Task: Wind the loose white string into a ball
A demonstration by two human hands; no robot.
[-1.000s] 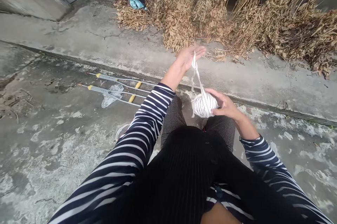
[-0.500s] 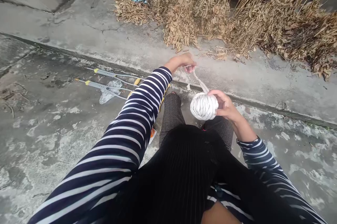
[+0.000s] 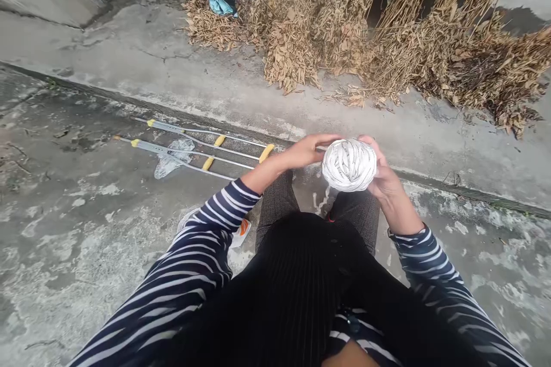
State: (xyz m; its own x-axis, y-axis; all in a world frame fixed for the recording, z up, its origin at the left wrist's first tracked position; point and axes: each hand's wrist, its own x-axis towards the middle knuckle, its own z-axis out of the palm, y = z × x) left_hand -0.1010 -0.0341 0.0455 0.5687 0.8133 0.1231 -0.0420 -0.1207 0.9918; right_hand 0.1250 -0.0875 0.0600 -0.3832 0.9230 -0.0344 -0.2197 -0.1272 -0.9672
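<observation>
A ball of white cord (image 3: 349, 165) is held up over my lap, wound in thick overlapping strands. My right hand (image 3: 384, 176) grips its right side, fingers behind and thumb near the front. Against the ball's left side rests my left hand (image 3: 307, 151), its fingers curving around the far edge, with the fingertips partly hidden. A loose cord end (image 3: 321, 201) dangles below the ball, between my knees.
A pair of crutches (image 3: 208, 162) with yellow grips lies on the concrete at the left, beside a clear plastic bag (image 3: 174, 157). Bundles of dried plants (image 3: 293, 28) lean along the wall. A low concrete step (image 3: 206, 82) runs across in front.
My left hand has come down from the stretched strand to the ball's left side. The ball has moved slightly right and up, and the cord end now hangs below it.
</observation>
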